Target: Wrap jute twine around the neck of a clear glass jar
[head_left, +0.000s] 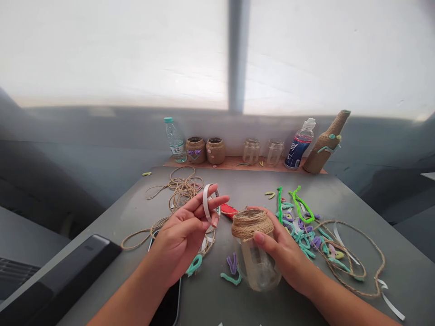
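Note:
My right hand (285, 253) grips a glass jar (260, 271) from its right side, thumb against the front. Jute twine (249, 226) is wound in several turns around the jar's neck, and the lower glass is bare apart from a pale vertical strip. To the left, my left hand (186, 231) is raised, palm partly up, with a narrow white strip (205, 203) curled around its fingers. Part of the strip is hidden behind the fingers. A red object (228, 210) lies behind, between the hands. Purple and teal pipe cleaner pieces (231, 264) lie beside the jar.
Loose twine (181, 188) is heaped at left, with another coil (365, 267) at right. Cut pipe cleaners (304, 235) lie right of the jar. A phone (171, 303) and black case (68, 276) are near. Jars (215, 151) and bottles (299, 147) line the back.

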Tool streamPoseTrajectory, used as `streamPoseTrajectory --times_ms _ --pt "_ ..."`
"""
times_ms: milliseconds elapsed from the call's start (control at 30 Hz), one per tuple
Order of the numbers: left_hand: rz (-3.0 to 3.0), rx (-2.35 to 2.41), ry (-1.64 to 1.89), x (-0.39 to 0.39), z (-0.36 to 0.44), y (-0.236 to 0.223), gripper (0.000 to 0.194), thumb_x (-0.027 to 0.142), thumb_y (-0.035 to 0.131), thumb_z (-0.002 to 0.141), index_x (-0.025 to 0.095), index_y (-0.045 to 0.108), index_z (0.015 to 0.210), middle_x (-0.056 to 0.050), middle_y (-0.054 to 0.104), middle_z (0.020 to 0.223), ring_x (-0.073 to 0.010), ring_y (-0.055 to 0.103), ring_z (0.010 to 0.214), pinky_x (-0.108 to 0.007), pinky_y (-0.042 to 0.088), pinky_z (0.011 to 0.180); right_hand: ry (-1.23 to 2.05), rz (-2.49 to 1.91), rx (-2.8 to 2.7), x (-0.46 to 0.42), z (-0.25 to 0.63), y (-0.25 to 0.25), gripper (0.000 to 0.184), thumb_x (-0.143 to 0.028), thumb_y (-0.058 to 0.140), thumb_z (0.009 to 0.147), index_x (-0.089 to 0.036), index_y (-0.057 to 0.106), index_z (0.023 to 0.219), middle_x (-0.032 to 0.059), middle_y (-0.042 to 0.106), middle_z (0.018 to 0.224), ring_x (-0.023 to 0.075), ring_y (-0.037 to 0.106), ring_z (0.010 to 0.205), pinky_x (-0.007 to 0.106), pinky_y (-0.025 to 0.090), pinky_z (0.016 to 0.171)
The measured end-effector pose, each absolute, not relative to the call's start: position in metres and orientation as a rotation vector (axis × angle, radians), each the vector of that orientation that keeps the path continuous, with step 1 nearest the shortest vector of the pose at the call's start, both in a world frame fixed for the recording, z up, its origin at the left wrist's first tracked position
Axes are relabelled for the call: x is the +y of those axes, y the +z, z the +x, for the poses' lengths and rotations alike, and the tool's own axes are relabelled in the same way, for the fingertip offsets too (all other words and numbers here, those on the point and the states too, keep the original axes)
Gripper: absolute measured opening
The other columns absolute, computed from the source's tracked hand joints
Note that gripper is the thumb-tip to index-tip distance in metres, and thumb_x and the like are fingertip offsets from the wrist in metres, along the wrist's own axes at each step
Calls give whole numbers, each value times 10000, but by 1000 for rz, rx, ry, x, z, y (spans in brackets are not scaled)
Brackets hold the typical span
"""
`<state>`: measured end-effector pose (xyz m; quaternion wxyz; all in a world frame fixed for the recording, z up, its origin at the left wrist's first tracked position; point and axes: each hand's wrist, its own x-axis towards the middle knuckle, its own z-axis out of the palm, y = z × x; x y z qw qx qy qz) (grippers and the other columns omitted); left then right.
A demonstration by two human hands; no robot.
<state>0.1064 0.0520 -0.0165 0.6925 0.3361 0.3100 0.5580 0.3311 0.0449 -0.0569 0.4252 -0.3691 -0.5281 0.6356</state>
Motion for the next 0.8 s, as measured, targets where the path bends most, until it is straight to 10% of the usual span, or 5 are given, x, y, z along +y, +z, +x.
streamPoseTrajectory --times_ms 800 --pt "1185 728 1152 48 106 -30 626 180 654 941 306 453 1521 -88 666 1318 -222 622 1114 -392 449 1061 1573 -921 -1321 46 331 -57 522 -476 686 917 -268 471 1344 75 679 1301 267 629 1170 397 460 1000"
